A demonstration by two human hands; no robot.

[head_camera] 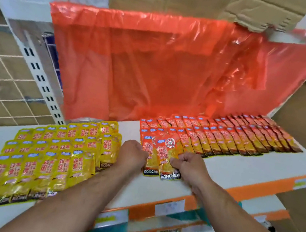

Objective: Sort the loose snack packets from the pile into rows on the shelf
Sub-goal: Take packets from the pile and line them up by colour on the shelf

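The right hand pinches an orange snack packet at frame centre. The left hand curls on the neighbouring packet. Both packets seem to be joining the orange rows on the shelf. Yellow rows lie lower left. Next, they likely need squaring into line.

KONCHEW reads on the dark bottom band of the near orange packets at centre and, partly cut off, on the yellow packets at left.
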